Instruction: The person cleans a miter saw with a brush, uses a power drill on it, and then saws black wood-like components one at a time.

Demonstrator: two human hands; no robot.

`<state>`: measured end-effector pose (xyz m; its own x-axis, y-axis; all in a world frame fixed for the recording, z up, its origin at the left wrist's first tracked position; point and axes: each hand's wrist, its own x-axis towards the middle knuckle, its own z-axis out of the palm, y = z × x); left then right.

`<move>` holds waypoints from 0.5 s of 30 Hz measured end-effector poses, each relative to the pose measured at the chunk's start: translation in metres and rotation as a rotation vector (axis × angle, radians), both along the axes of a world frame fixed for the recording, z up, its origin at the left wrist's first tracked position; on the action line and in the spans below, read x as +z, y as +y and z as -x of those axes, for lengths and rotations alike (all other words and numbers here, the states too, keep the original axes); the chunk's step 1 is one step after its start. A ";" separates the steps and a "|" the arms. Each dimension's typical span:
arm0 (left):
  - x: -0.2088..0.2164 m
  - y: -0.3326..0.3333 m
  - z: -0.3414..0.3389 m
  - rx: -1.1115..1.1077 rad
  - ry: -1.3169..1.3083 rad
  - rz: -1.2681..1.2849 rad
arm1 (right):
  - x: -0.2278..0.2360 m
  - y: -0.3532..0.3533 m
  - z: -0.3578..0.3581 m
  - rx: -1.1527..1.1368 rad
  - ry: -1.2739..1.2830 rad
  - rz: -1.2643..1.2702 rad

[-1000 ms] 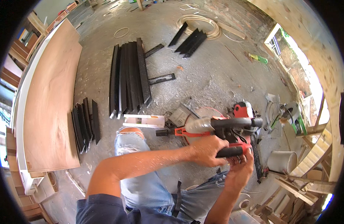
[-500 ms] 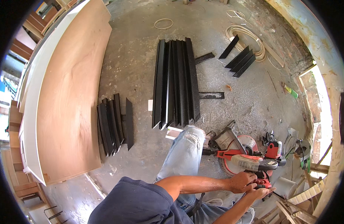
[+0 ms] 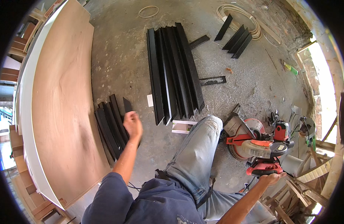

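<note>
1. The person's left hand [image 3: 132,125] is out over the short stack of black angle pieces [image 3: 110,130] lying on the concrete floor [image 3: 119,63], just beside the big plywood sheet [image 3: 63,112]. One pointed black piece [image 3: 127,105] pokes up right at the fingertips.
2. Fingers look loosely curled and together, seen from the back of the hand (whether they actually pinch that piece cannot be told from here).
3. The right hand [image 3: 270,178] sits at the red handle of the mitre saw [image 3: 259,143], wrapped around its underside as far as the view shows.
4. Handling call: these black lengths look stiff and thin-walled, probably light, with hard cut ends that could be sharp. Best taken along the flat flank near the middle, not at the pointed tip.
5. The stack lies under and just ahead of the left fingers; the longer black profiles [image 3: 173,72] lie well apart, beyond the knee.
</note>
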<state>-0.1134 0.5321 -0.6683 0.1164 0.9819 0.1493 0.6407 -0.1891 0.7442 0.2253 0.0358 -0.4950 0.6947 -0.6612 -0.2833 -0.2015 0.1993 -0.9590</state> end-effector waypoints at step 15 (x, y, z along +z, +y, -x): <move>-0.047 0.053 0.108 0.222 1.078 0.539 | -0.005 -0.004 -0.005 -0.015 -0.022 -0.012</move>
<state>-0.2219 0.5849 -0.7156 -0.2485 0.9026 -0.3516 0.9562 0.1706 -0.2377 0.2305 0.0322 -0.5001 0.6910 -0.6678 -0.2767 -0.1778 0.2140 -0.9605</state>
